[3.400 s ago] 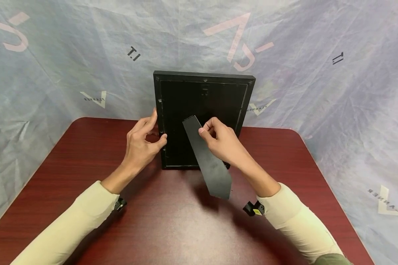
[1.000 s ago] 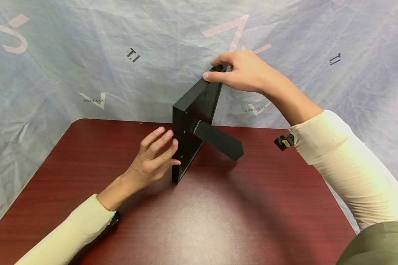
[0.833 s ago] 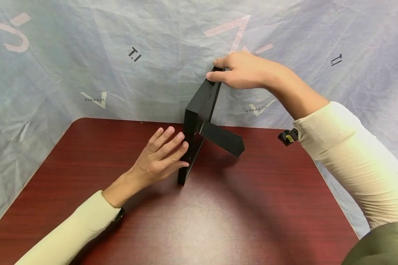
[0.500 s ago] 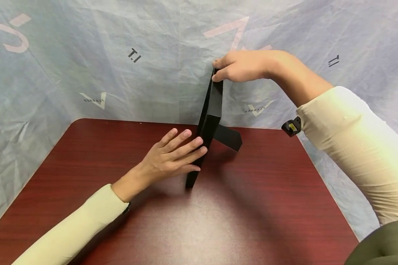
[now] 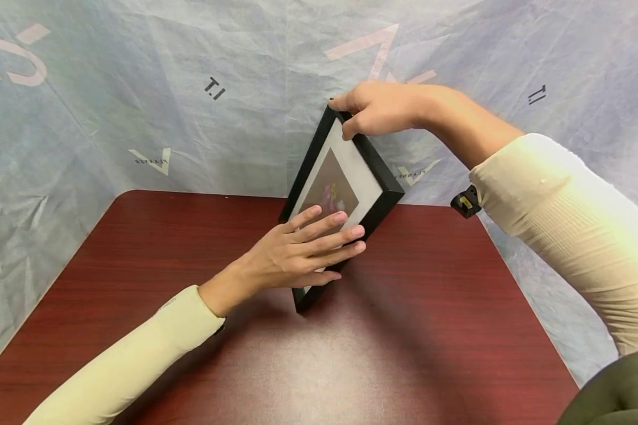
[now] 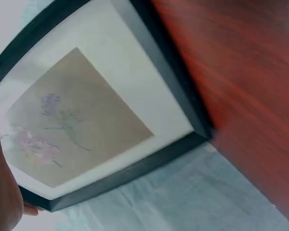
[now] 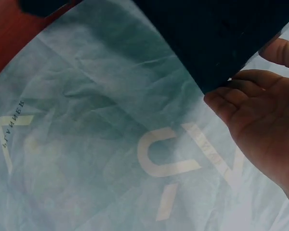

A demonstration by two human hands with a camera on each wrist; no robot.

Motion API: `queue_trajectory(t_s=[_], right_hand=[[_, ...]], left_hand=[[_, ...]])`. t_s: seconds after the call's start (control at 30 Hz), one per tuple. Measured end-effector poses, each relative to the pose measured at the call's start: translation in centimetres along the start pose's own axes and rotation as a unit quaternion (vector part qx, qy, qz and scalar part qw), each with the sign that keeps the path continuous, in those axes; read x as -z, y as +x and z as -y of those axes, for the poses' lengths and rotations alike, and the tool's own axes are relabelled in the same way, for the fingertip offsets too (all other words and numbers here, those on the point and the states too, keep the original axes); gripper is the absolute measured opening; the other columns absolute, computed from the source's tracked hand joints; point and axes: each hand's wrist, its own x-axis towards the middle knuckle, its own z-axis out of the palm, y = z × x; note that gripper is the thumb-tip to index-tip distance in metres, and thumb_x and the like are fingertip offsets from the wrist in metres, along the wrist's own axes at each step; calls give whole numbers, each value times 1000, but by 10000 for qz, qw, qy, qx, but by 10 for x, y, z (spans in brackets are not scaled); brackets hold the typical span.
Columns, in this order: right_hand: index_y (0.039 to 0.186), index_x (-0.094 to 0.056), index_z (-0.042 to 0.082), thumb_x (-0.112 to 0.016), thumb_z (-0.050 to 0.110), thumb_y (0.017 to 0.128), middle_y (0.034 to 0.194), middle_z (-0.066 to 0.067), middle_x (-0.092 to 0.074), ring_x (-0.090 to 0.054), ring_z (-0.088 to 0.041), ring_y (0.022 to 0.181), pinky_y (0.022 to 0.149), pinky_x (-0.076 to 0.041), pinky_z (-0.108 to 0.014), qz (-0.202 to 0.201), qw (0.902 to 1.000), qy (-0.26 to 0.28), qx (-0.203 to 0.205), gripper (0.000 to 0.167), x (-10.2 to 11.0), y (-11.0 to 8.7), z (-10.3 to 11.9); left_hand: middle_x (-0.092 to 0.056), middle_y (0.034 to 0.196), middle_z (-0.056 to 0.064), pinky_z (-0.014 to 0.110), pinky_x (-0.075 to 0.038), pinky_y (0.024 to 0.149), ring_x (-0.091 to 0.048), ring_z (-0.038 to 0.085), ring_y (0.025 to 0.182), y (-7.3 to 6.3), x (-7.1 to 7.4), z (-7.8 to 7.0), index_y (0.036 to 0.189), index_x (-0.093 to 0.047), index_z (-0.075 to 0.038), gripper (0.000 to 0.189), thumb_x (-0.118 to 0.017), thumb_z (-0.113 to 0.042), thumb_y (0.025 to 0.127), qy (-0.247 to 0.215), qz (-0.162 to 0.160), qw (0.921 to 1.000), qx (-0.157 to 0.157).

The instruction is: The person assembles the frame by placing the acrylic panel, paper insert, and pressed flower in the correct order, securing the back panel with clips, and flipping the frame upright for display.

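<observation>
A black picture frame (image 5: 374,168) stands tilted on one lower corner on the table, its glazed front turned toward me. Behind the glass, a white mat surrounds a grey-brown print (image 6: 82,115) of pink and purple flowers. My right hand (image 5: 380,111) grips the frame's top edge, thumb on the front side and fingers over the back. In front of the lower part of the frame is my left hand (image 5: 303,251), fingers straight and spread; whether they touch it I cannot tell. The dark back (image 7: 221,38) shows in the right wrist view.
A reddish-brown wooden table (image 5: 138,254) lies under the frame. Close behind it hangs a pale grey-blue printed sheet (image 5: 202,130), which also runs along both sides. Small black wrist cameras sit at the cuffs, the right one (image 5: 465,202) clearly visible.
The frame has turned from its back with the fold-out leg, through edge-on, to its front. My right hand moved from that leg to the top edge; my left hand moved right, across the front.
</observation>
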Motion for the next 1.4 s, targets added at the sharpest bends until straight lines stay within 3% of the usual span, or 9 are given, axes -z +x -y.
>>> queue_trajectory(t_s=[0.27,0.5,0.73,0.87,1.07,1.13,1.2,1.27,1.4], right_hand=[[181,-12,7,-58,14,109,191,-5,-10,-15,-32,178,144,-22,-51,340,9976,538,259,86,-12,14,2],[181,-12,7,-57,24,115,191,-4,-11,-17,-31,178,144,-22,-49,282,9988,346,212,83,-18,19,13],[182,-18,12,-52,37,119,188,-8,-25,-28,-33,175,143,-24,-54,-1246,9908,-463,246,75,-45,-27,19],[180,-30,14,-54,31,119,185,-8,-36,-36,-32,172,137,-35,-60,-2720,9595,-679,291,68,-87,-69,18],[172,-40,-5,-58,17,116,177,-25,-46,-45,-42,167,134,-40,-61,-4639,8717,-1333,853,63,-163,-104,5],[169,-40,-12,-54,20,118,174,-33,-45,-45,-48,165,138,-35,-57,-5077,8328,-1915,1095,62,-190,-106,0],[168,-38,-16,-48,26,120,174,-36,-43,-39,-48,168,142,-29,-53,-5357,8010,-2414,1145,64,-215,-105,-2],[169,-35,-16,-42,34,122,178,-35,-36,-28,-43,174,145,-19,-48,-5492,7872,-2631,969,68,-239,-104,-1],[170,-29,-18,-37,44,123,184,-34,-20,-5,-38,179,146,-9,-47,-5432,7985,-2542,516,78,-277,-98,4]], left_hand=[[-52,176,-5,44,-34,138,-46,19,165,19,-2,-9,172,-50,-25,71,-59,-55,108,-215,902,9956,-97],[-50,178,-2,48,-33,138,-46,24,166,22,1,-14,172,-49,-26,73,-52,-68,112,-360,1114,9931,28],[-52,176,6,57,-34,136,-44,31,165,6,2,-8,168,-56,-23,80,-63,-73,106,-1059,789,9869,925],[-43,180,16,64,-19,142,-32,39,172,-15,0,12,170,-50,-11,89,-55,-75,109,-1800,867,9544,2217],[-18,191,14,67,-4,143,-11,39,179,-53,-3,49,182,-22,-15,90,-48,-68,114,-2745,1280,8475,4359],[-13,192,13,67,-2,143,-7,40,179,-67,-5,57,183,-16,-17,86,-51,-58,116,-2869,1402,8258,4649],[-9,192,13,66,0,143,-3,39,180,-80,-8,62,184,-10,-18,84,-51,-51,118,-2910,1586,8163,4731],[-5,193,12,65,2,143,0,37,180,-93,-10,64,184,-6,-18,84,-51,-48,119,-2908,1822,8129,4706],[1,193,9,62,4,144,5,33,180,-109,-17,63,183,-1,-16,84,-49,-45,120,-2824,2356,8163,4454]])
